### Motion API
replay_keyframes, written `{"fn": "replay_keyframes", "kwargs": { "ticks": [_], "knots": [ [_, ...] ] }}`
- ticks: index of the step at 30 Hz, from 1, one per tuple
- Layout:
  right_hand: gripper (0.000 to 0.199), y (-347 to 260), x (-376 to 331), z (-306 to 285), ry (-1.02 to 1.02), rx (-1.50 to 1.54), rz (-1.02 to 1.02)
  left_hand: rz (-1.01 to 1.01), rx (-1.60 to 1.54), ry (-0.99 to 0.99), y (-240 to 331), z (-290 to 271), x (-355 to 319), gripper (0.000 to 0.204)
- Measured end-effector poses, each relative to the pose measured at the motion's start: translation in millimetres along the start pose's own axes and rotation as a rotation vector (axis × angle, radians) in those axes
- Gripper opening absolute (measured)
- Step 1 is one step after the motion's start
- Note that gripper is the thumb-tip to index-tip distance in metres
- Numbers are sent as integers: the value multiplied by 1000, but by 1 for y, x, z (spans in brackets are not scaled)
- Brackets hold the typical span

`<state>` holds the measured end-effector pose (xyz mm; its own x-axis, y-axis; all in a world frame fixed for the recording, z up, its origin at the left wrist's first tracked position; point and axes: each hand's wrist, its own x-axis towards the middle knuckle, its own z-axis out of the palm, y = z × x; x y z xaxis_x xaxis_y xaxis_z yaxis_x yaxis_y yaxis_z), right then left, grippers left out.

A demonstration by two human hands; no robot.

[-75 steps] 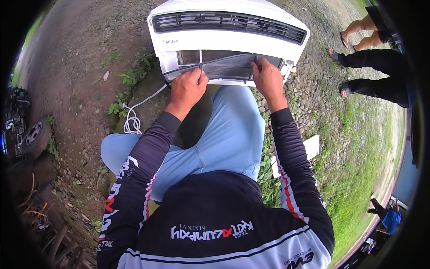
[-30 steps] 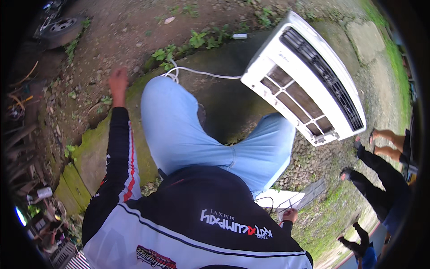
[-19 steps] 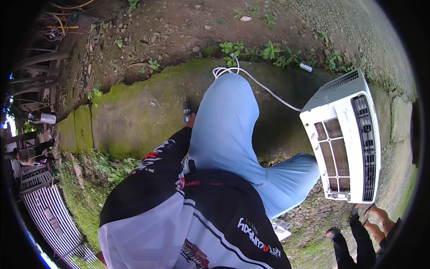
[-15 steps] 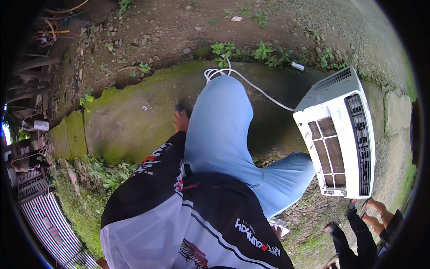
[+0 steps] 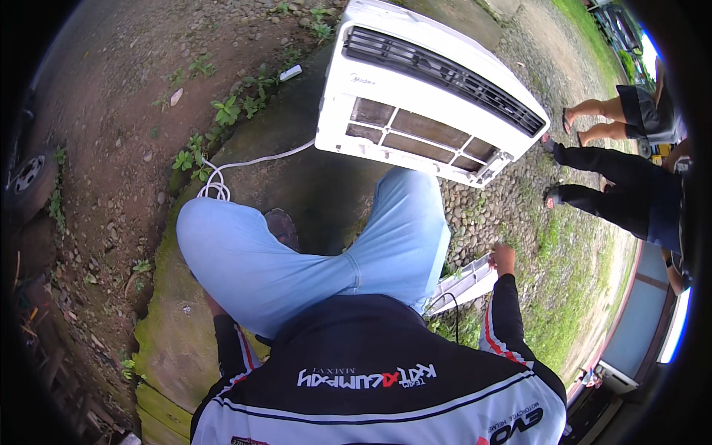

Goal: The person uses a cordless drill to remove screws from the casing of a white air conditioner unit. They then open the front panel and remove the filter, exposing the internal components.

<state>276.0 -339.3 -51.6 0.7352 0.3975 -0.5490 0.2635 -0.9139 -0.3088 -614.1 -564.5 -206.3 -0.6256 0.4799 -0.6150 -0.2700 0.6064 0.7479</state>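
Observation:
My right hand, its fingers closed, grips the end of a long white plastic panel low at my right side, beside my thigh. A white window-type air conditioner stands in front of me. It has dark louvers along one side of its front and dusty filter mesh behind a white frame. Only a sliver of my left hand shows; my left leg hides its fingers and anything in them. From the air conditioner a white power cord runs to a coil beyond my left knee.
I sit on a mossy concrete slab. A small white object lies by weeds at its edge. Gravel and grass lie to the right, where two people stand. A thin black cable loops near the panel. A wheel shows far left.
My view has swung right, bringing the air conditioner to the middle. My right hand and the white panel have come into sight. My left hand has become mostly hidden behind my leg.

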Motion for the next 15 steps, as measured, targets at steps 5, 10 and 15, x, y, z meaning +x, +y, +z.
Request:
{"fn": "replay_keyframes", "kwargs": {
  "ticks": [5,10,15],
  "knots": [
    [32,-129,-97,-8,304,153,-741,174,-459,281,170,-40,-29,34],
    [15,-242,-254,-8,245,233,-1418,552,-480,378,377,-14,-78,48],
    [47,-272,-375,19,6,145,-2000,796,-504,-95,466,109,-164,42]
  ]
}}
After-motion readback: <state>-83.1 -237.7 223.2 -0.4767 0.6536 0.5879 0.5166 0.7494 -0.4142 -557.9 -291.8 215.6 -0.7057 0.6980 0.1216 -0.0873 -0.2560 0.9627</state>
